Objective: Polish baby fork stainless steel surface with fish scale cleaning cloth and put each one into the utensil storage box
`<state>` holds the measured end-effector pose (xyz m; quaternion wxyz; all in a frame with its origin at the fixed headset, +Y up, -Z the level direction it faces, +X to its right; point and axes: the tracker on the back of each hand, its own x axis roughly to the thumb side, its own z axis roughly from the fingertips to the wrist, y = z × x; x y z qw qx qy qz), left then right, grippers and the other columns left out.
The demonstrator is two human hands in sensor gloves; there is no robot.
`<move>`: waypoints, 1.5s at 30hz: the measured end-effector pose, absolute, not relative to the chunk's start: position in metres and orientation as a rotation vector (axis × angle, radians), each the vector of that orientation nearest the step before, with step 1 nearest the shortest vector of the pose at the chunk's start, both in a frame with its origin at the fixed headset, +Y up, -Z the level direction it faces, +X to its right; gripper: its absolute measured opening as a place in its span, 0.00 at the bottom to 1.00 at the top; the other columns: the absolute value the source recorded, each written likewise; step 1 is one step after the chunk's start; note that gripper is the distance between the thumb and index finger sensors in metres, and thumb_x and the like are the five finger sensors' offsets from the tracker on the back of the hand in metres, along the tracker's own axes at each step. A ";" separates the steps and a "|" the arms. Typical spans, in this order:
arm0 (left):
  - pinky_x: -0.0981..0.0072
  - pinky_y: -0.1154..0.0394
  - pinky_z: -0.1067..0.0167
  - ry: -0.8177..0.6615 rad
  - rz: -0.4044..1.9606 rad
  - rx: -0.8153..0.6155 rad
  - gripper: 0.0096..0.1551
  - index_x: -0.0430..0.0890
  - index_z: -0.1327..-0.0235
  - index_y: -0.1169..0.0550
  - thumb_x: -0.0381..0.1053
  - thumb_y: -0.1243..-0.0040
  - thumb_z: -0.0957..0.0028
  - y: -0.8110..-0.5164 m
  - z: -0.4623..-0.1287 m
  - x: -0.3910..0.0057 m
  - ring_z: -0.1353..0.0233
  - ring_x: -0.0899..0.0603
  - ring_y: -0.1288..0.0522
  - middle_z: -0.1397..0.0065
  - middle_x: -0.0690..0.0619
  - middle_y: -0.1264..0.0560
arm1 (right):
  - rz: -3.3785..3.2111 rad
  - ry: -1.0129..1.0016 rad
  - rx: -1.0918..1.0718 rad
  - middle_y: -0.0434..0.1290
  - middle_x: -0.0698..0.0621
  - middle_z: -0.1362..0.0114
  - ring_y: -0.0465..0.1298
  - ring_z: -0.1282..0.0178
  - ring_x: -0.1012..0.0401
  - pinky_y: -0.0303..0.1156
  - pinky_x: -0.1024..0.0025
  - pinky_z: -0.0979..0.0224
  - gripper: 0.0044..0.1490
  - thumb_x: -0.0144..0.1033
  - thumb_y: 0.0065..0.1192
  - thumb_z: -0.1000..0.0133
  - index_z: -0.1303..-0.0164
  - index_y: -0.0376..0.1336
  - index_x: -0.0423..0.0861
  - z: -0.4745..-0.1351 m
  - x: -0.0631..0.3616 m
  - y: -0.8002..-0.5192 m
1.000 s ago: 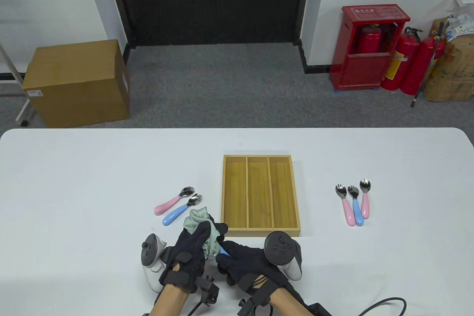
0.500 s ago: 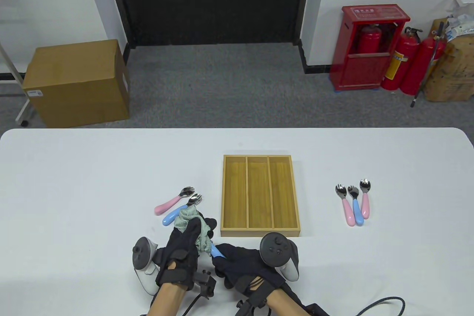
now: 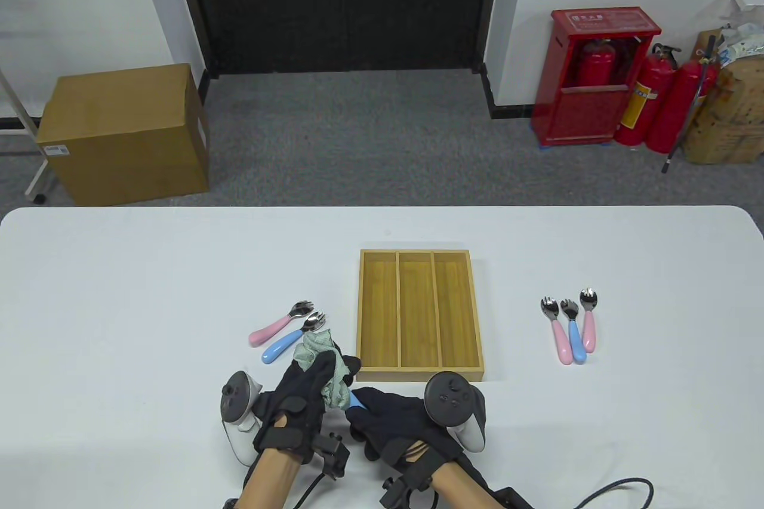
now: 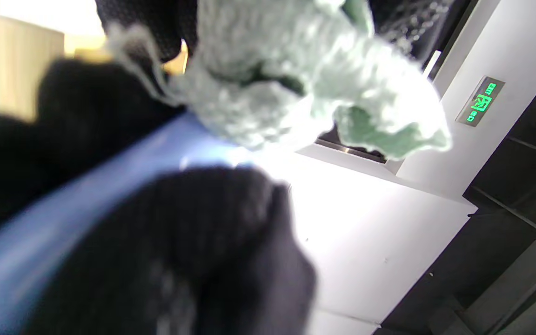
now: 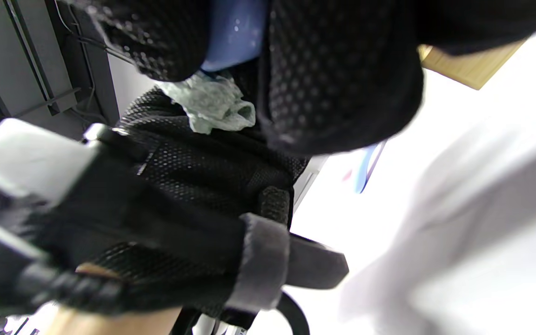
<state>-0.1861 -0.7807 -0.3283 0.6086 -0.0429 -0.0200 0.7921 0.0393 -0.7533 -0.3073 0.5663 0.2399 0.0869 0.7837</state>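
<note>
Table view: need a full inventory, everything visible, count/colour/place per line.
Utensil storage box: 1, bamboo, three compartments, all bare, table centre.
Held fork: 1, blue handle, between the hands; head hidden in the cloth.
Cleaning cloth: 1, pale green, bunched round the fork.
Forks left of box: 2, one pink, one blue handle, side by side.
Forks right of box: 3, pink, blue, pink handles, packed close together.
Table: 1, white.
Cardboard box: 1, brown, floor, far left.
Extinguisher cabinet: 1, red, right wall.
Loose extinguishers: 2, red, beside the cabinet.
Left hand: black glove, grips the cloth.
Right hand: black glove, grips the blue handle.
</note>
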 end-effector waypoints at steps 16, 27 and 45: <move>0.45 0.27 0.34 0.077 1.679 -0.011 0.27 0.50 0.36 0.24 0.60 0.35 0.43 -0.788 -0.332 -0.227 0.32 0.49 0.17 0.43 0.58 0.14 | 2.072 0.012 0.380 0.83 0.36 0.56 0.84 0.74 0.52 0.78 0.51 0.71 0.32 0.46 0.69 0.50 0.45 0.72 0.37 -0.332 0.111 -0.739; 0.43 0.28 0.34 -0.128 1.563 -0.104 0.30 0.48 0.34 0.30 0.62 0.37 0.43 -0.766 -0.331 -0.193 0.32 0.46 0.17 0.42 0.55 0.15 | 2.613 -0.189 -0.283 0.71 0.36 0.32 0.76 0.45 0.43 0.70 0.41 0.46 0.29 0.48 0.69 0.50 0.45 0.74 0.42 -0.398 0.162 -0.726; 0.39 0.30 0.33 -0.183 1.542 -0.121 0.26 0.53 0.41 0.20 0.62 0.29 0.48 -0.756 -0.327 -0.186 0.31 0.44 0.18 0.40 0.54 0.14 | 2.840 0.067 -0.380 0.55 0.36 0.21 0.64 0.31 0.40 0.61 0.38 0.34 0.30 0.46 0.67 0.49 0.41 0.70 0.42 -0.425 0.132 -0.755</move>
